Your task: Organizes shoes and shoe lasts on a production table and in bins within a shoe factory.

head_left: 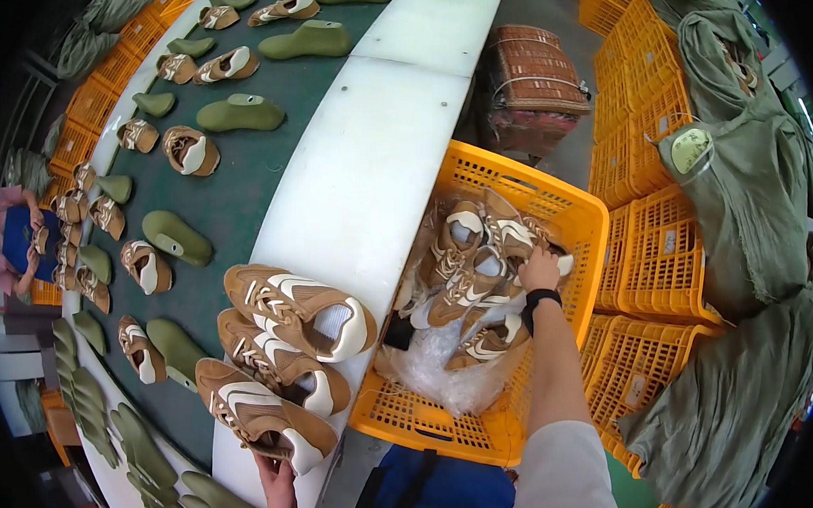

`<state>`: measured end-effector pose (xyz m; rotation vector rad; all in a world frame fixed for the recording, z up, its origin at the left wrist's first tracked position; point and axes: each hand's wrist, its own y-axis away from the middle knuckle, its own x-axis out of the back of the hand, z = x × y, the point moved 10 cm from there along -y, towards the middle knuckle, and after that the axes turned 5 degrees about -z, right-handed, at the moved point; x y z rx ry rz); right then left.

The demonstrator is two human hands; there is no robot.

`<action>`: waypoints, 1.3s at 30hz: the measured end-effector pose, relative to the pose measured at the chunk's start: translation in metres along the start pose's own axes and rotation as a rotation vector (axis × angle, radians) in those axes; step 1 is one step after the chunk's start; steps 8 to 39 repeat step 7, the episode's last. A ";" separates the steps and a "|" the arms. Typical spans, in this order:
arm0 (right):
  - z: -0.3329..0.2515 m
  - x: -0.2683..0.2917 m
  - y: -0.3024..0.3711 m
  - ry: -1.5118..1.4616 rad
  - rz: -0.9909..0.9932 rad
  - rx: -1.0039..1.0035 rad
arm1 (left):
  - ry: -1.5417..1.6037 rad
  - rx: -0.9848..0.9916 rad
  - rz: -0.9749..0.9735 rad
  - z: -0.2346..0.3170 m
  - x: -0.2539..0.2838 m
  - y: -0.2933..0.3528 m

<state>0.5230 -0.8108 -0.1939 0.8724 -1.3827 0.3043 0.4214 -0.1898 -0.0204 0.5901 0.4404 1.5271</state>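
Three brown-and-white sneakers lie side by side on the white table ledge. My left hand [276, 488] is at the heel of the nearest sneaker [270, 411], its fingers closed on the edge and partly hidden beneath it. Over the yellow crate [521, 175] to the right, my right hand [540, 270], with a black band at the wrist, reaches in. Its fingers are closed on a sneaker [562, 261] at the crate's right side, mostly covered by the hand. Several more sneakers [464, 289] and clear plastic wrap [447, 366] fill the crate.
A dark green conveyor belt [245, 167] beyond the ledge carries brown shoe uppers and green shoe lasts [241, 114]. More lasts lie at the lower left. Stacked yellow crates [649, 368] with grey-green cloth stand at right. Another person [16, 243] works at far left.
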 end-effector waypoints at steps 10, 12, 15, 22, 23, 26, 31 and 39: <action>0.041 -0.028 0.034 -1.086 -0.261 -0.166 | 0.077 -0.052 -0.024 0.008 0.003 0.009; 0.041 -0.028 0.034 -1.086 -0.261 -0.166 | 0.077 -0.052 -0.024 0.008 0.003 0.009; 0.041 -0.028 0.034 -1.086 -0.261 -0.166 | 0.077 -0.052 -0.024 0.008 0.003 0.009; 0.041 -0.028 0.034 -1.086 -0.261 -0.166 | 0.077 -0.052 -0.024 0.008 0.003 0.009; 0.041 -0.028 0.034 -1.086 -0.261 -0.166 | 0.077 -0.052 -0.024 0.008 0.003 0.009; 0.041 -0.028 0.034 -1.086 -0.261 -0.166 | 0.077 -0.052 -0.024 0.008 0.003 0.009; 0.041 -0.028 0.034 -1.086 -0.261 -0.166 | 0.077 -0.052 -0.024 0.008 0.003 0.009; 0.041 -0.028 0.034 -1.086 -0.261 -0.166 | 0.077 -0.052 -0.024 0.008 0.003 0.009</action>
